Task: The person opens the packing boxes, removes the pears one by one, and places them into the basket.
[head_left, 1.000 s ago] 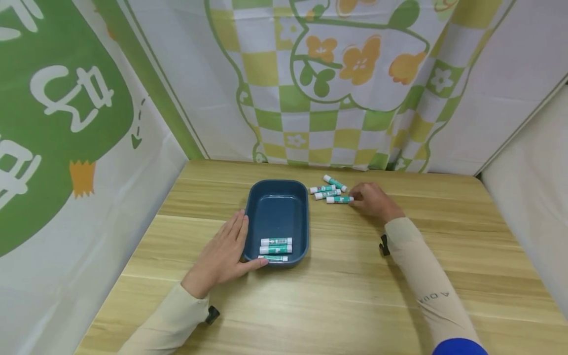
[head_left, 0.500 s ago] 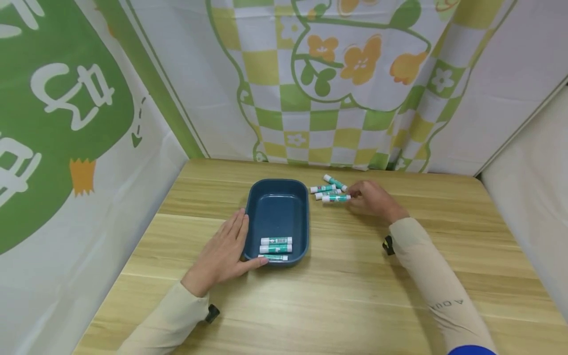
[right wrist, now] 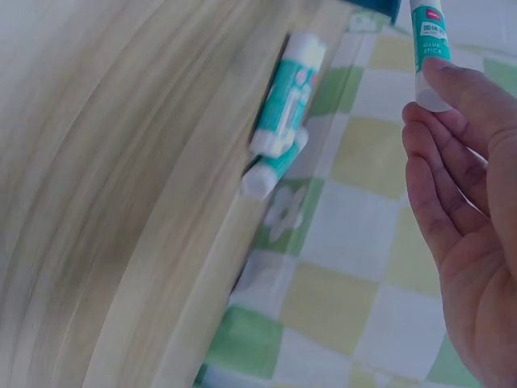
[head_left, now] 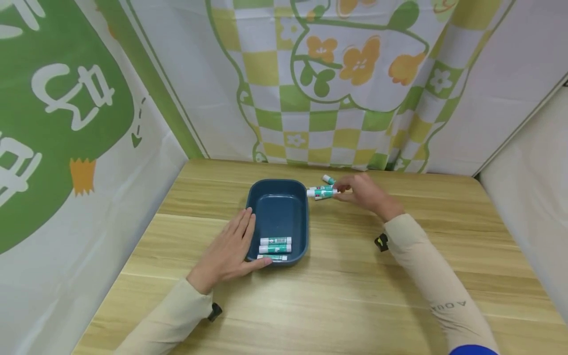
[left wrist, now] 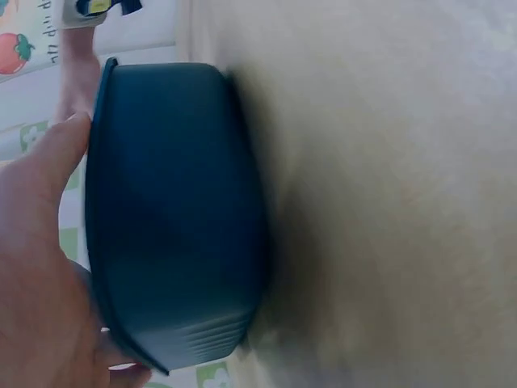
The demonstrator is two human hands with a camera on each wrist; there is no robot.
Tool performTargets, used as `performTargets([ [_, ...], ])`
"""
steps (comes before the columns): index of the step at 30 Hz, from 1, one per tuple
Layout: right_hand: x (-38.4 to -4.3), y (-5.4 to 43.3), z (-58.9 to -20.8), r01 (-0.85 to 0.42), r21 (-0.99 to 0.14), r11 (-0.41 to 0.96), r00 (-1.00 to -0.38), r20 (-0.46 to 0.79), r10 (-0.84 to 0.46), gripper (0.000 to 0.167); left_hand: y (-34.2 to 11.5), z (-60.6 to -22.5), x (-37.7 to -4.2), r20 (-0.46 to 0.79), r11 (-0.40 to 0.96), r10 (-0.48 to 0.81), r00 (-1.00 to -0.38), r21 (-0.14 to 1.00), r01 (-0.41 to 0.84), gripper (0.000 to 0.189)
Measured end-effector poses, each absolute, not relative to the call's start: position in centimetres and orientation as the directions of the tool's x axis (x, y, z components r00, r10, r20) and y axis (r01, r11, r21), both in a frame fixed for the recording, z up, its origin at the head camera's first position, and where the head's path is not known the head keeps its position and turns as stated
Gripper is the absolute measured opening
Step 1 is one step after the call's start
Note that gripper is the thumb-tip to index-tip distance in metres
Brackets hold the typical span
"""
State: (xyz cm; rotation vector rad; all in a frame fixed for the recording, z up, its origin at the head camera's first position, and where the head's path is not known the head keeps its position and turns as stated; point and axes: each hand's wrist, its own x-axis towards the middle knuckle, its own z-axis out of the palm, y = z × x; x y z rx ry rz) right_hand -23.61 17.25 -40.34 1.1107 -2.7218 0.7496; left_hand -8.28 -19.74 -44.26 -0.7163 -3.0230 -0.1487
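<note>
My right hand (head_left: 366, 195) pinches a white-and-green glue stick (right wrist: 430, 40) by one end, between thumb and fingers. In the head view that stick overlaps other glue sticks (head_left: 328, 179) at the back of the table, partly hiding them. The right wrist view shows two loose sticks (right wrist: 287, 93) lying close together below the held one. A dark blue tray (head_left: 278, 212) stands left of them, with three glue sticks (head_left: 275, 249) side by side at its near end. Fingers straight, my left hand (head_left: 226, 251) rests along the tray's left rim, its thumb over the near rim.
The wooden table (head_left: 355, 296) runs back to a checked, flower-patterned curtain (head_left: 324, 123). A green-and-white printed cloth (head_left: 88, 162) hangs on the left, and a pale wall (head_left: 532, 162) rises on the right.
The right hand has lifted a glue stick from the front of the loose group and moved it left toward the tray. The left hand has shifted slightly rightward on the rim.
</note>
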Motion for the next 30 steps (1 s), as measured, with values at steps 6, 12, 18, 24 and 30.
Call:
performTargets([
  [6,-22.7,15.3,-40.2,-0.720,-0.407,0.563,-0.686,0.295,-0.665,0.010,-19.6,-44.9,-8.1,0.067,0.897,0.428,-0.901,0.092,0.433,0.114],
  [12,-21.4,13.3,-40.0,-0.743,-0.410,0.529,-0.659,0.309,-0.686,0.010,-19.5,-45.1,-8.2,0.099,0.900,0.418,-0.903,0.091,0.426,0.118],
  [18,-20.1,11.0,-40.0,-0.762,-0.430,0.485,-0.626,0.292,-0.723,0.010,-19.5,-45.2,-8.4,0.098,0.899,0.416,-0.904,0.104,0.425,0.118],
  [24,-19.4,8.6,-40.8,-0.786,-0.415,0.459,-0.589,0.274,-0.761,0.011,-19.5,-45.2,-8.4,0.083,0.903,0.408,-0.909,0.113,0.415,0.117],
  [30,-18.9,7.0,-41.7,-0.825,-0.334,0.457,-0.541,0.227,-0.810,0.015,-19.5,-45.3,-8.3,0.063,0.908,0.400,-0.915,0.113,0.404,0.118],
])
